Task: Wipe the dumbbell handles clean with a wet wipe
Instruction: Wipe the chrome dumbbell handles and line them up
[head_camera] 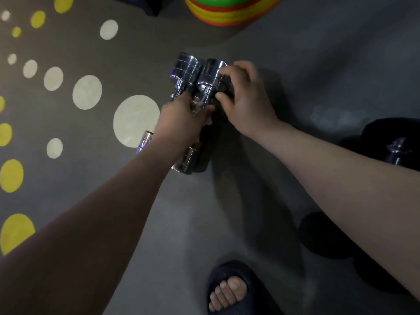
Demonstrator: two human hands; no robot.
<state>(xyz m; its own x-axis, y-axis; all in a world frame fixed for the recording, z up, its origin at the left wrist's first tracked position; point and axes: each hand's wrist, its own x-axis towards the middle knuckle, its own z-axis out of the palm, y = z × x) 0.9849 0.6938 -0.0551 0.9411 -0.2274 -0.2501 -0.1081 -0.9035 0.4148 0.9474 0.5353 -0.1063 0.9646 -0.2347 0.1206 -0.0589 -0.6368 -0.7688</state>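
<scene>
1. Chrome on a grey floor [295, 53]: two dumbbells lying side by side, far heads touching or very nearly so.
2. Held dumbbell [210, 72] on the side away from the painted dots [136, 120], with the near head poking out below the left forearm.
3. Outer dumbbell [185, 67] just beside it, toward the dots, with most of the handle hidden behind the left wrist.
4. Left hand [181, 119] down on the handle of the held dumbbell, fingers curled and clamped on a wet wipe [200, 106], white and crumpled, pressed against the bar.
5. Right hand [247, 96] at the far head of the held dumbbell, fingers curled over the top of it, thumb tucked in beside the neck below the head.
6. Striped stack of discs [227, 12] in red, yellow and green at the top edge, well apart from the hands.
7. Dark dumbbell [396, 151] at the right edge, with dark round weights [325, 235] nearer the person on the same side.
8. Foot in a dark slipper [229, 289] at the bottom edge, toes showing.
</scene>
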